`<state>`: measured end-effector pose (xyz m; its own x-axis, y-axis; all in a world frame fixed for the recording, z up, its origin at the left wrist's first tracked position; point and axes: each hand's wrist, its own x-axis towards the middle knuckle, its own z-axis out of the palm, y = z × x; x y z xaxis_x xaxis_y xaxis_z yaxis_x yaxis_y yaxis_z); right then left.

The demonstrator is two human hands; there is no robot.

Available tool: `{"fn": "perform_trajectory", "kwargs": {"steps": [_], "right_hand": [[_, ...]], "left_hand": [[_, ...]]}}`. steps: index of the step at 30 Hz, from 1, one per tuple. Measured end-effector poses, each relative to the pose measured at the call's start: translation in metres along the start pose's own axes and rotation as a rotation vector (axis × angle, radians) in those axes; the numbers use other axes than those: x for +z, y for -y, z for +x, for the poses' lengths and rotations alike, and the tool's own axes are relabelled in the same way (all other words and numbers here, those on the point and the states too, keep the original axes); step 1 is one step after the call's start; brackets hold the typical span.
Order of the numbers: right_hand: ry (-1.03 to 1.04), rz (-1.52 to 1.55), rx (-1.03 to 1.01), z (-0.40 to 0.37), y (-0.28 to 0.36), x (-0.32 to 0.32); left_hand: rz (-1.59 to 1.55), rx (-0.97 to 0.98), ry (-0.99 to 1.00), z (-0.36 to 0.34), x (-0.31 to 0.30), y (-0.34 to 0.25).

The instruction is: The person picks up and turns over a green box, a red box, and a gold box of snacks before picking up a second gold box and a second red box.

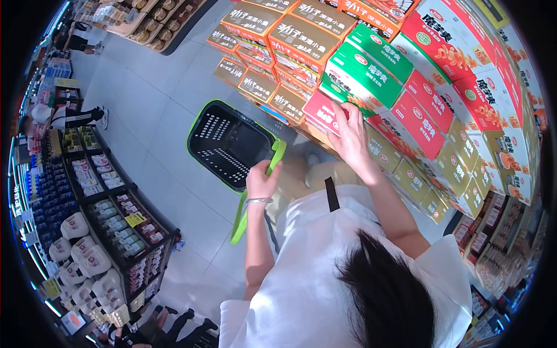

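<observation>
My left hand [262, 181] is closed around the bright green handle [278, 154] of a shopping basket. The basket [246, 142] is black with a green rim and perforated walls, and nothing shows inside it. My right hand [351, 139] reaches over a red-pink snack box [320, 111] at the near edge of a stacked display. Its thumb and fingers are apart, close to or touching that box; contact is hard to make out. Just beyond are green boxes [371, 66], with brown-and-orange boxes [307, 33] to their left.
More red boxes [420, 116] and olive-gold boxes [400, 168] continue the stack rightward. Shelves of packaged goods [116, 214] line the left side. A person [64, 119] stands at the left, and dark-clothed legs [180, 327] show at the bottom. Pale floor tiles [180, 180] lie between.
</observation>
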<state>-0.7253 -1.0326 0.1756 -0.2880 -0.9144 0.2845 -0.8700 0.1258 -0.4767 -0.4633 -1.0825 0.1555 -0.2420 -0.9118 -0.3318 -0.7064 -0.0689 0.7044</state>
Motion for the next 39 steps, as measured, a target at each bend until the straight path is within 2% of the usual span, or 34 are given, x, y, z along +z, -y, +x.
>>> {"fn": "perform_trajectory", "kwargs": {"steps": [5, 7, 11, 13, 15, 17, 23, 29, 33, 39], "right_hand": [[-0.018, -0.013, -0.032, 0.000, -0.001, 0.003], [-0.009, -0.030, -0.045, 0.001, 0.000, 0.004], [0.001, 0.011, -0.031, 0.001, -0.004, 0.003], [-0.007, 0.036, -0.029, 0.001, -0.003, 0.002], [-0.016, 0.061, -0.020, -0.001, 0.000, -0.002], [-0.077, 0.152, -0.082, -0.003, 0.006, -0.009], [-0.085, 0.417, -0.006, -0.011, 0.025, -0.030], [-0.065, 0.758, 0.128, -0.016, 0.028, -0.034], [-0.078, 0.620, 0.068, -0.017, 0.029, -0.035], [-0.101, 0.583, 0.092, -0.025, 0.030, -0.034]], "left_hand": [[0.008, -0.029, 0.005, 0.003, -0.001, 0.002], [-0.022, 0.152, -0.041, 0.004, 0.009, 0.010], [-0.052, 0.149, 0.036, -0.002, 0.024, 0.011], [-0.215, 0.029, 0.147, -0.007, 0.027, 0.006], [-0.265, 0.001, 0.168, -0.013, 0.033, 0.005], [-0.290, 0.122, 0.069, -0.016, 0.041, 0.012], [-0.562, 0.006, 0.131, -0.018, 0.008, -0.011], [-0.681, 0.027, 0.167, -0.011, -0.026, -0.003], [-0.794, 0.053, 0.270, -0.011, -0.032, 0.007], [-0.857, 0.048, 0.420, -0.019, -0.032, 0.014]]}}
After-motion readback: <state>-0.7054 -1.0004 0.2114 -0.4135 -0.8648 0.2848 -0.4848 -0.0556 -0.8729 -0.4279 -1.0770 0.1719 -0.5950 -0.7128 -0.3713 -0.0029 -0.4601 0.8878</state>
